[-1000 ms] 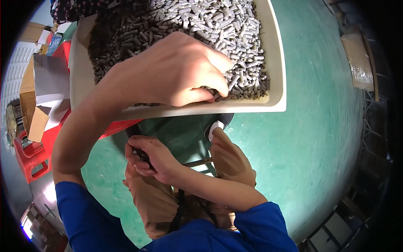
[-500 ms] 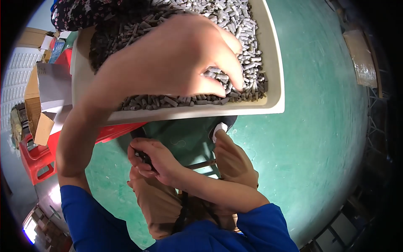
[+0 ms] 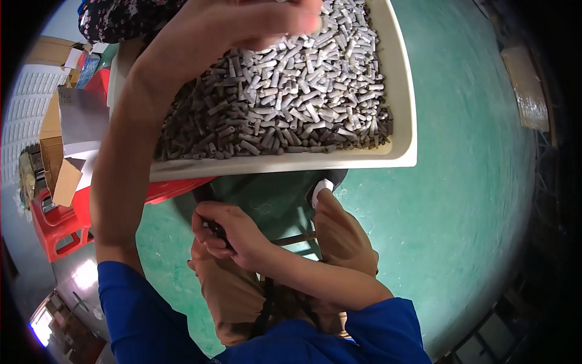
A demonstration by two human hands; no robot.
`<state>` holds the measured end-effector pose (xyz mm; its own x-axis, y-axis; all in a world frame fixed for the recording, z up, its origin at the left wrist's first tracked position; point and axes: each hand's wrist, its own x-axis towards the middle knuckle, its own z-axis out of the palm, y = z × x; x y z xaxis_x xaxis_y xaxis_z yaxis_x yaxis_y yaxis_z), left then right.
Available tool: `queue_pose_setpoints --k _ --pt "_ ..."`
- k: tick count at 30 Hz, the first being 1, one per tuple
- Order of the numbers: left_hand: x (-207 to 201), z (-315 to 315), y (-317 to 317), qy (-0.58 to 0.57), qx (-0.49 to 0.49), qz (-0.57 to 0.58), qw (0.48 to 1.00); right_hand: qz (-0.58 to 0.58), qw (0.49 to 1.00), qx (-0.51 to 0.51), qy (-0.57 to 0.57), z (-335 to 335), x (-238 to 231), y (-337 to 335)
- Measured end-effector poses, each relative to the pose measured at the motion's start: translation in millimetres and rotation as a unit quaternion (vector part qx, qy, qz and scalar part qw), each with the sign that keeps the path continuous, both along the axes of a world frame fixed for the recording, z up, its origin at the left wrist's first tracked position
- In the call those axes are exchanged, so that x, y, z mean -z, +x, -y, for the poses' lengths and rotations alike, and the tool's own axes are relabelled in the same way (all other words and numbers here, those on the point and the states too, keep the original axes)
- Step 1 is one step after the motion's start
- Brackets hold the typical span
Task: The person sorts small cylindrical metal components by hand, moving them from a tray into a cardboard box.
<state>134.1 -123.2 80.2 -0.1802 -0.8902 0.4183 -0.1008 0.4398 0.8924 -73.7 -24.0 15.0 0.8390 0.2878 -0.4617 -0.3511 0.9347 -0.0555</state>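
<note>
A cream-white tray lies before me, filled with many small grey tube-like pieces, short and slightly tapered. Over the tray's far part, my left hand is raised, with its fingers drawn together. The upper frame edge cuts it off and blur hides what the fingertips hold, if anything. Low in front of my lap, on the near side of the tray, my right hand is closed in a fist around a small dark object. Most of that object is hidden by the fingers.
Red plastic stools stand at the left and under the tray. An opened cardboard box sits there too. Dark flowered cloth shows at the tray's far left. The green floor spreads right, with a wrapped flat package beyond.
My left hand has lifted away from the near pieces and moved farther back and up, uncovering the tray's middle. My right hand stays closed and nearly in place.
</note>
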Motion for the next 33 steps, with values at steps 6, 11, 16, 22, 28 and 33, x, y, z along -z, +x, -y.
queue_pose_setpoints --k 6,11,16,22,28,33 --pt "-14.1 -12.8 -19.9 0.275 -0.019 -0.256 0.927 -0.008 1.0 0.005 0.004 -0.9 2.4 1.2" --pt "-2.6 -9.7 -29.1 0.058 -0.086 0.276 0.956 -0.026 1.0 0.011 -0.006 1.7 4.5 0.9" --pt "6.0 -13.0 -28.8 -0.056 -0.122 0.383 0.914 -0.018 1.0 0.007 0.0 -3.1 3.6 4.4" --pt "12.3 -11.3 -33.7 -0.043 -0.127 0.36 0.923 -0.013 1.0 0.01 0.004 -6.0 10.4 5.4" --pt "3.5 -11.4 -34.8 -0.05 -0.097 0.303 0.947 0.0 1.0 0.011 0.006 -6.8 11.4 3.7" --pt "-29.7 -17.5 -33.8 0.184 -0.148 0.048 0.971 0.004 1.0 0.012 0.008 -5.4 8.9 3.0"
